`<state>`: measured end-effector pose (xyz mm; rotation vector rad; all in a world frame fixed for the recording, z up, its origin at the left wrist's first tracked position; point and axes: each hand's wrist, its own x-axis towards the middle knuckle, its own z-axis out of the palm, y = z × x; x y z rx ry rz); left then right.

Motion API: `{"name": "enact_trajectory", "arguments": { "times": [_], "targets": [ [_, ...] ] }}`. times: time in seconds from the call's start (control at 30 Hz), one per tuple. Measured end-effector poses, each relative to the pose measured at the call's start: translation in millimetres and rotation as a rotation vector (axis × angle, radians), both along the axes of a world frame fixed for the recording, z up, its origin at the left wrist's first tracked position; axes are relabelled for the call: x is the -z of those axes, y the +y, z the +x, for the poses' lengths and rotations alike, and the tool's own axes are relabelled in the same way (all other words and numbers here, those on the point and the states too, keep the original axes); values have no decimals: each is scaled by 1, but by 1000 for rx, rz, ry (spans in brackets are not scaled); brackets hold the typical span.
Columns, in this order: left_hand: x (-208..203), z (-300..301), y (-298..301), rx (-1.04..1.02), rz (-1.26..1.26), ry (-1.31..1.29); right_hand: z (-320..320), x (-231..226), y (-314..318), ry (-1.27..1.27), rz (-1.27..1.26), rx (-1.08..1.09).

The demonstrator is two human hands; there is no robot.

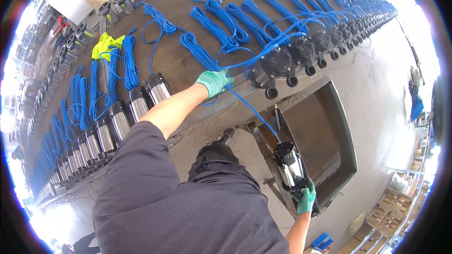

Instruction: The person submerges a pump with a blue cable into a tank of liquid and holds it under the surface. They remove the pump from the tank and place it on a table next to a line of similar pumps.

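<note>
Blue cable [200, 52] bundled, left green-gloved hand [214, 83] closed round it; right green-gloved hand [306, 199] grips silver-black metal cylinder [290, 167], not on brown bench [170, 62].

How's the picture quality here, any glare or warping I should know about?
In the head view, white glare burns out patches along the left and right rims, with bluish fringing; the long table bends into a curve; the metal cylinder by the right hand shows bright highlights; the left hand looks reasonably sharp.

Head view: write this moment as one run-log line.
left hand: on blue cable | right hand: holding near end of silver-black cylinder | cable: left hand to cylinder | alongside: metal trough
</note>
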<state>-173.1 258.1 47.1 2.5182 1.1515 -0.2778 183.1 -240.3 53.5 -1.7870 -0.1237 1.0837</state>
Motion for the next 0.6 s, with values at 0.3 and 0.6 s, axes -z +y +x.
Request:
{"name": "enact_trajectory", "arguments": {
  "times": [0.3, 0.6],
  "targets": [
    [45, -84, 98, -81, 372, -1, -74, -41, 82, -44, -86, -35],
    [-29, -187, 180, -690, 589, -511, -184, -62, 266, 202, 90, -445]
  ]
}}
